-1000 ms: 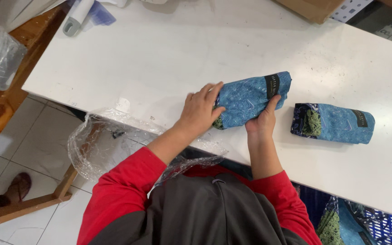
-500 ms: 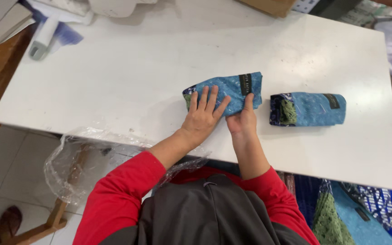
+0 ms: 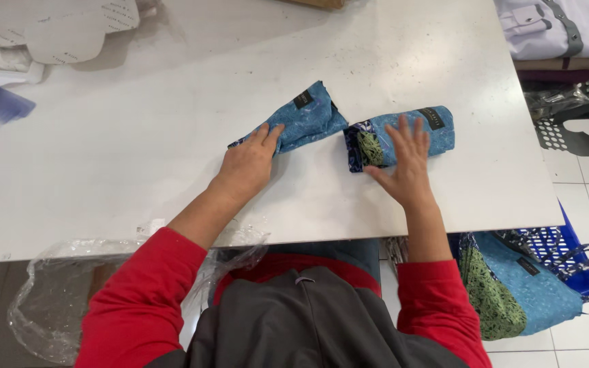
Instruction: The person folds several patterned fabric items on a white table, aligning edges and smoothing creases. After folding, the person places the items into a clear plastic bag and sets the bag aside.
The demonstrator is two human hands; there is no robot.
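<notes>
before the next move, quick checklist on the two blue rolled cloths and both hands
1. Left hand lies flat on the near end of the left rolled cloth, fingers spread, not closed round it: ok.
2. Right hand lies flat on the right rolled cloth: ok.
3. Both rolls lie fully on the white table, away from its edges: ok.
4. The rolls meet or nearly meet at their near ends; whether they touch: cannot tell.
5. Rolls lined up alike: not ok, the left one is angled to the right one.
6. Rolls wound tight: cannot tell.
</notes>
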